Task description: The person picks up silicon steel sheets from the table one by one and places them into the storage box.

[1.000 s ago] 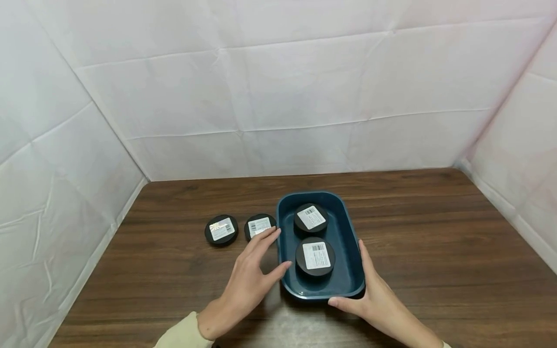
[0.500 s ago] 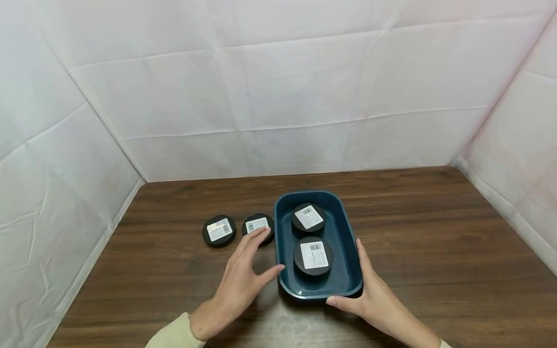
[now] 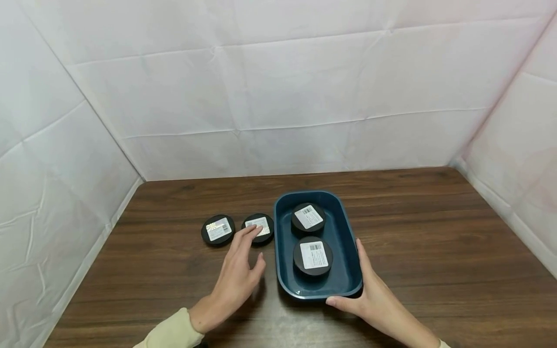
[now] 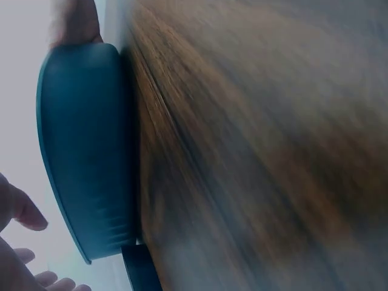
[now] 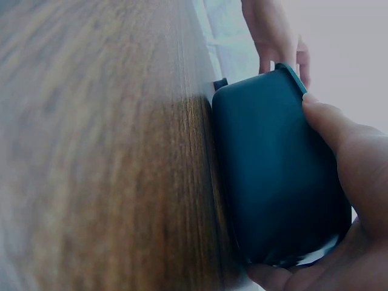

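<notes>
A dark blue rectangular tray [image 3: 344, 256] lies on the wooden table, two round black discs with white barcode labels inside it: a far disc [image 3: 308, 218] and a near disc [image 3: 313, 256]. My right hand [image 3: 377, 297] grips the tray's near right corner, thumb on the front rim and fingers along the side. To the tray's left are two more labelled discs, an outer disc [image 3: 218, 230] and an inner disc [image 3: 266, 238] close by the tray wall. Over the inner disc reach the relaxed fingertips of my left hand [image 3: 236, 278], which holds nothing; they hide part of its label.
The brown wooden table [image 3: 435, 241] extends on both sides of the tray. White creased sheeting [image 3: 296, 96] encloses it at the back, left and right. In the left wrist view, the tray's side wall [image 4: 88, 151] stands beside a dark disc [image 4: 140, 267].
My left hand has moved left, away from the tray's edge, its thumb drawn back from the rim and its fingertips now over the inner disc. The right hand keeps its grip on the tray.
</notes>
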Motion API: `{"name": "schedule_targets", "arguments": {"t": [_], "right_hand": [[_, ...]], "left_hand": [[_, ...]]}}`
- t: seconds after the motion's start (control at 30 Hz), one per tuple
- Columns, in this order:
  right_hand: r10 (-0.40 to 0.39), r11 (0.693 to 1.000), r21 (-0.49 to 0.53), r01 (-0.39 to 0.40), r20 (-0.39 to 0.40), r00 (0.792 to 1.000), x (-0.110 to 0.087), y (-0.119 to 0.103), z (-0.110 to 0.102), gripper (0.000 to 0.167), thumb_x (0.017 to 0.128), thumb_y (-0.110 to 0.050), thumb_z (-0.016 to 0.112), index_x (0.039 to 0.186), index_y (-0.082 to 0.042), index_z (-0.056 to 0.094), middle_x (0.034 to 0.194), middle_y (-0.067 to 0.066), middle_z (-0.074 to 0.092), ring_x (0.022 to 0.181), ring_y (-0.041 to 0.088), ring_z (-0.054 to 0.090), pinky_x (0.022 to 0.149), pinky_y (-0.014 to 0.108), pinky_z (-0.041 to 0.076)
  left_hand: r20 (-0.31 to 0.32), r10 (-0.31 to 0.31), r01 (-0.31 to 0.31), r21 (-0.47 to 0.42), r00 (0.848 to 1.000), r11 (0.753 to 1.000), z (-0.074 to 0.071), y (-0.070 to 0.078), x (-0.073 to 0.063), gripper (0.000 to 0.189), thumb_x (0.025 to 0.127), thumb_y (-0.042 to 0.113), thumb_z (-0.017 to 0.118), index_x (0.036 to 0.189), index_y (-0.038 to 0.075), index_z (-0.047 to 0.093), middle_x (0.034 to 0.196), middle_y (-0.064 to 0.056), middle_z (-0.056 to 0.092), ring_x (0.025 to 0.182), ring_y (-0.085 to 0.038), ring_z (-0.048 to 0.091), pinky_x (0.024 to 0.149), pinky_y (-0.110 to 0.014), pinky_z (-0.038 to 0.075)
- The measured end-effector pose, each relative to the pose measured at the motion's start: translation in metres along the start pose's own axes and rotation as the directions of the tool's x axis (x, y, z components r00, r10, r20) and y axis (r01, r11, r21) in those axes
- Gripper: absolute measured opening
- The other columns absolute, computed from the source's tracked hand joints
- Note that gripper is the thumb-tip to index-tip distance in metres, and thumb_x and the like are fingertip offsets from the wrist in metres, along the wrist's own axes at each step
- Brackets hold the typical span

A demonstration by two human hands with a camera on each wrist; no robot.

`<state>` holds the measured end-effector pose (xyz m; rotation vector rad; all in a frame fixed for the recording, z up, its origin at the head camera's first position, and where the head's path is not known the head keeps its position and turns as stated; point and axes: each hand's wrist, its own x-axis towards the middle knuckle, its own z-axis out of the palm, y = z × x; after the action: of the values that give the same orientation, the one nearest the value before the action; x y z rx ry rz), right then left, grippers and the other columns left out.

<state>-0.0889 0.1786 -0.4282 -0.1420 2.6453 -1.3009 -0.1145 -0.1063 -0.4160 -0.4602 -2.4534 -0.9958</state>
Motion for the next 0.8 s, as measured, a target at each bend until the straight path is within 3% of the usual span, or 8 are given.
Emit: {"name": "schedule_targets", "arguments": {"t": [0.23,0.47,0.8], "right_hand": [[-0.006,1.000,0.005,0.006,-0.002,1.000,-0.001,-0.001,0.000,0.138,0.072,-0.053,0.087,0.161,-0.021,-0.015,0.168,0.022,0.008,0.147,0.045,0.030,0.112,0.067,0.034],[-0.005,1.000,0.004,0.005,0.003,1.000,0.000,0.000,0.001,0.138,0.073,-0.053,0.086,0.161,-0.020,-0.015,0.168,0.022,0.009,0.148,0.046,0.029,0.113,0.069,0.034],[0.002,1.000,0.021,-0.003,0.020,1.000,0.001,-0.001,0.000,0.137,0.075,-0.051,0.086,0.160,-0.021,-0.017,0.169,0.020,0.004,0.150,0.046,0.025,0.113,0.070,0.031]], "left_hand": [[0.018,0.000,-0.001,0.040,1.000,0.999,0.000,-0.009,0.005,0.061,0.079,-0.005,0.076,0.135,-0.001,0.055,0.134,-0.020,0.056,0.122,-0.034,0.061,0.097,-0.046,0.055],[0.111,-0.073,0.070,0.036,0.991,0.997,0.000,-0.020,0.011,0.068,0.079,0.001,0.082,0.140,0.001,0.052,0.140,-0.020,0.052,0.127,-0.034,0.058,0.101,-0.046,0.054],[0.181,-0.085,0.086,0.002,0.980,0.996,0.001,-0.030,0.021,0.084,0.076,0.009,0.087,0.147,0.001,0.044,0.140,-0.018,0.056,0.129,-0.033,0.057,0.105,-0.048,0.051]]}}
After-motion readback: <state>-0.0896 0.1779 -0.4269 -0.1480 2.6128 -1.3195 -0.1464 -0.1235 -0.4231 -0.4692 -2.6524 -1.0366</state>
